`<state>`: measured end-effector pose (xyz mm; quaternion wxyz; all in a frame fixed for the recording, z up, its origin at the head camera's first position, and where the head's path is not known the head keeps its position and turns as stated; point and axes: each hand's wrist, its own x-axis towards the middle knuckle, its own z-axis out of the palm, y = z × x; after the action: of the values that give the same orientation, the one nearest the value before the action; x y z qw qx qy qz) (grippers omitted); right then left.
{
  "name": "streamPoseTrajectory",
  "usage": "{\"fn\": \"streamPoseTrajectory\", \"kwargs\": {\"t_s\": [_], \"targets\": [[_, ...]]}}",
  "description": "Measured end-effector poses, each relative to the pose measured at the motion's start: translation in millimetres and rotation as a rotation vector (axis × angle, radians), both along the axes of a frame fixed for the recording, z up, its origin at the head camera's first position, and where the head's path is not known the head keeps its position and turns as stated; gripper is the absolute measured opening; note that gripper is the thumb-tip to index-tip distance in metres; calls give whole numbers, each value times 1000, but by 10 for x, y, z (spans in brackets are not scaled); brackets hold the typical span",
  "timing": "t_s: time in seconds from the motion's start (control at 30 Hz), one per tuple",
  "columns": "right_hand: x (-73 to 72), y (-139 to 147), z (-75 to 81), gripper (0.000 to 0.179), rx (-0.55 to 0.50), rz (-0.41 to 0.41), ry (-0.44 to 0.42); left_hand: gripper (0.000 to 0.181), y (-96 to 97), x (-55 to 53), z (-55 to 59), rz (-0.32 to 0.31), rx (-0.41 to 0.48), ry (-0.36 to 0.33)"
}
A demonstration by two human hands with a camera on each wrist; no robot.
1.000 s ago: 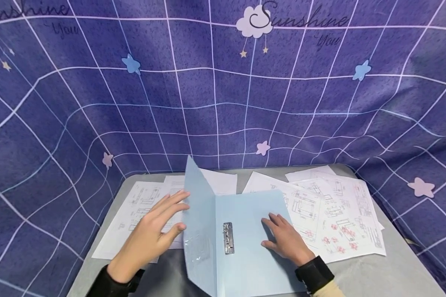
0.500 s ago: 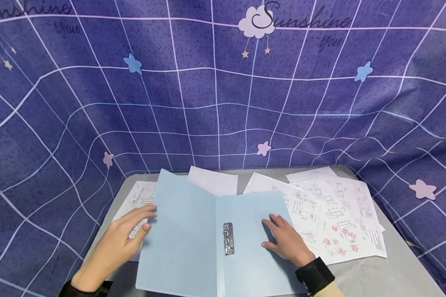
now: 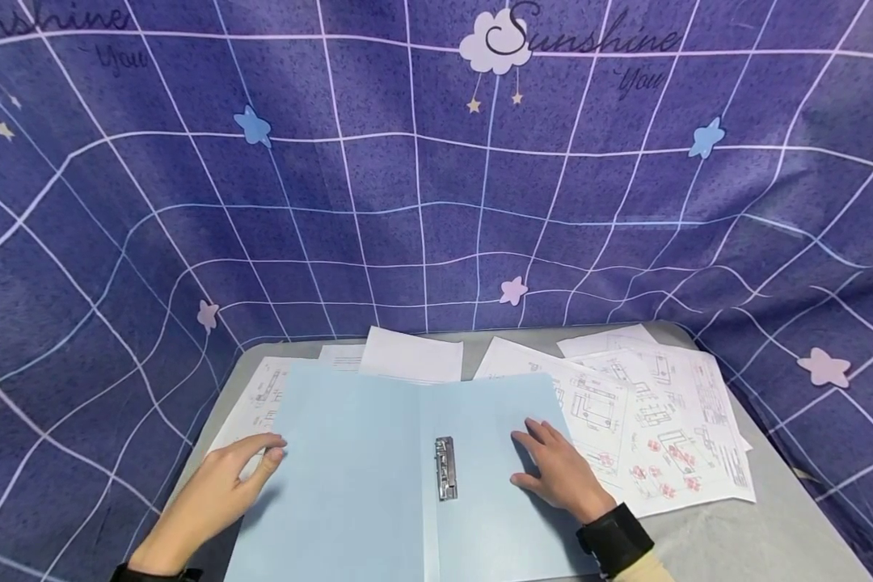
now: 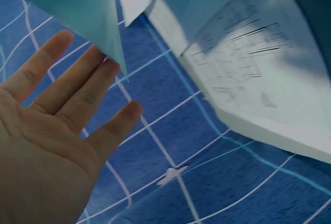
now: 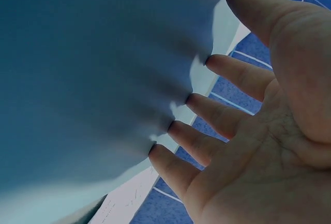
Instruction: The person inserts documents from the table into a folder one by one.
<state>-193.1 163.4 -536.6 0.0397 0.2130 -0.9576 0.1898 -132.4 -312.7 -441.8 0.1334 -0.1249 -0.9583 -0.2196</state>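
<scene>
A light blue folder (image 3: 349, 477) lies spread open at the front of the table, its cover folded out to the left. Near its spine, a metal clip (image 3: 446, 469) is fixed to the right panel. My left hand (image 3: 218, 489) is at the outer edge of the cover, fingers extended. In the left wrist view, fingertips (image 4: 111, 68) meet the cover's corner. Spread over the right panel, my right hand (image 3: 562, 473) rests its fingertips there. In the right wrist view, those fingertips (image 5: 194, 100) touch the blue surface.
Several printed drawing sheets (image 3: 669, 420) overlap to the right, some with red marks. More white sheets (image 3: 415, 356) lie behind the folder, and another printed sheet (image 3: 250, 404) is partly covered at left. A grey table (image 3: 771, 533) stands against a purple grid-patterned cloth (image 3: 436, 178).
The folder's cover has swung from nearly upright down to the left, covering part of the left sheets. My left hand has moved left and lower with it. The right hand has stayed put.
</scene>
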Motion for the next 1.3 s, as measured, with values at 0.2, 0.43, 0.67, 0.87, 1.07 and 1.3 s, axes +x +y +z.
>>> {"fn": "streamPoseTrajectory", "kwargs": {"t_s": [0.2,0.43,0.67,0.87,1.07,1.3], "targets": [[4,12,-31,68,-12,17,29,30,-31,-16,-184,23,10,-117],[3,9,-60,68,-5,25,47,38,16,-16,-453,39,7,-190],[17,-19,-28,67,3,6,1,41,85,1,-648,27,18,-244],[20,-6,-30,68,11,15,2,44,204,14,-683,6,-38,-213],[14,59,-35,68,17,-13,35,67,630,-105,-667,46,-108,-236],[1,46,-79,69,4,4,58,70,1232,-244,-718,25,-111,-291]]}}
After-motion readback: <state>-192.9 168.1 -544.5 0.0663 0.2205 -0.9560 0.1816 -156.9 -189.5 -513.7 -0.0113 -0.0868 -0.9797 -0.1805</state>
